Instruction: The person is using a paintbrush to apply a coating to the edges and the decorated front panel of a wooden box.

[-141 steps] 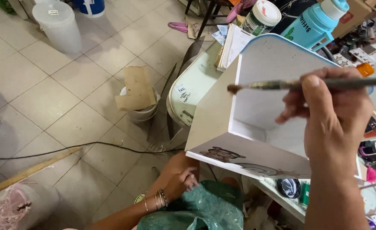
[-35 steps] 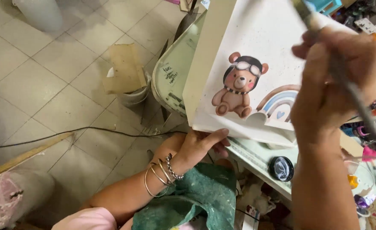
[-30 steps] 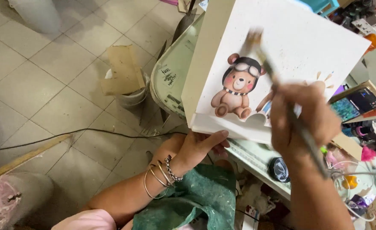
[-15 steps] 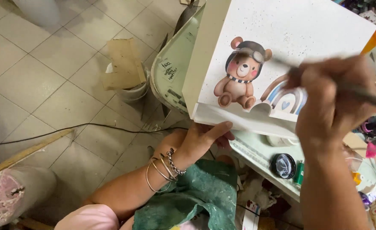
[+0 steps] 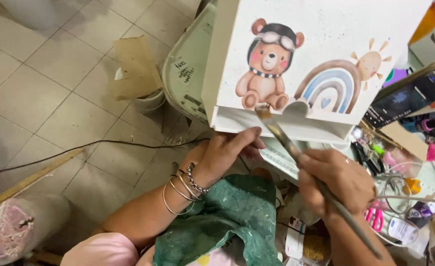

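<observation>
Gripping paintbrush (image 5: pixel 321 184), right hand (image 5: pixel 338 180) closed around handle mid-shaft; bristle tip up-left of hand, touching lower front edge of white box (image 5: pixel 321 29) just below bear picture (image 5: pixel 268 64). Left hand (image 5: pixel 225 152) under box bottom edge, fingers partly curled, supporting from below; how much of box it clasps cannot tell. Box above and beyond both hands, tilted toward camera. Rainbow picture (image 5: pixel 332 88) right of brush tip. Green cloth (image 5: pixel 227 221) on lap below left wrist.

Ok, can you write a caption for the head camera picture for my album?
Right hand touches a paintbrush to a white box decorated with a teddy bear; left hand steadies it.
</observation>
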